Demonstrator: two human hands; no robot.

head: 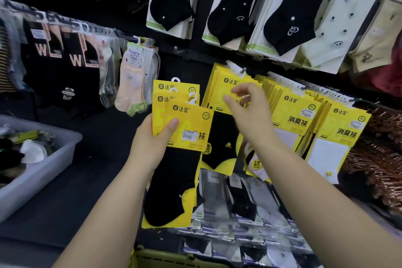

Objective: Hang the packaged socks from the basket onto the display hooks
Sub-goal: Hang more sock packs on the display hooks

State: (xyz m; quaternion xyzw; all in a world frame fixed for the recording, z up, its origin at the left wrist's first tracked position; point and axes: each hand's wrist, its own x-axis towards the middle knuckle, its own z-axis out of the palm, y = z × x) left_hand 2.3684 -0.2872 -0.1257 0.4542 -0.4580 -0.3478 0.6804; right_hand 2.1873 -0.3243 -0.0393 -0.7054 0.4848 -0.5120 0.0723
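Observation:
My left hand (152, 143) grips a stack of three yellow-carded packs of black socks (185, 128), thumb across the front card, white hanger hooks sticking up. My right hand (248, 111) reaches with loosely spread fingers in front of a row of matching yellow packs (219, 87) hanging on a display hook (239, 70); it holds nothing that I can see. More yellow packs (341, 128) hang on the hooks to the right. A yellow-green basket's rim (165, 259) shows at the bottom edge.
A grey plastic bin (43, 172) of loose socks stands at the left. Black dotted socks (171, 2) hang above, and pink and black packs (130, 80) hang at the left. Clear-wrapped packs (239, 220) lie below the yellow row. Copper-coloured hangers (378, 159) fill the right.

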